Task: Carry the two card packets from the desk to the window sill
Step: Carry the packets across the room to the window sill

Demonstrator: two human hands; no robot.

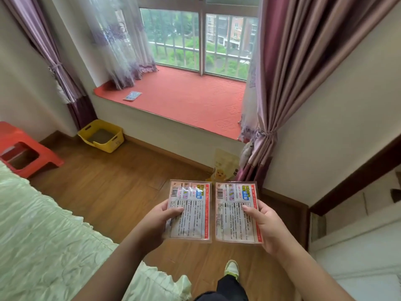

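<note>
Hidden or unclear: the fingers of both hands lie behind the packets, only the thumbs showing on the printed faces; the small print on the packets is too fine to read; the flat thing on the sill [132, 96] is too small to name; the white furniture [358, 246] at the right edge is cut off by the frame
Left hand [158, 216]: closed on the left packet [188, 210] at its left edge, thumb on top
Right hand [263, 223]: closed on the right packet [237, 211] at its right edge, thumb on top
Packets: two, held side by side above the wooden floor [112, 181], just apart, printed backs facing up, each with a barcode near its top left corner; both well short of the window sill
Window sill [191, 101]: covered in a red mat, straight ahead, with one flat pale item lying near its left end
Around: yellow basket [102, 135] on the floor below the sill; orange stool [23, 148] at the left; pale green bed cover [47, 231] lower left; a yellow bag [223, 166] leaning by the tied curtain [282, 83]
In the way: open floor lies between the person and the sill; one shoe [231, 268] shows below
</note>
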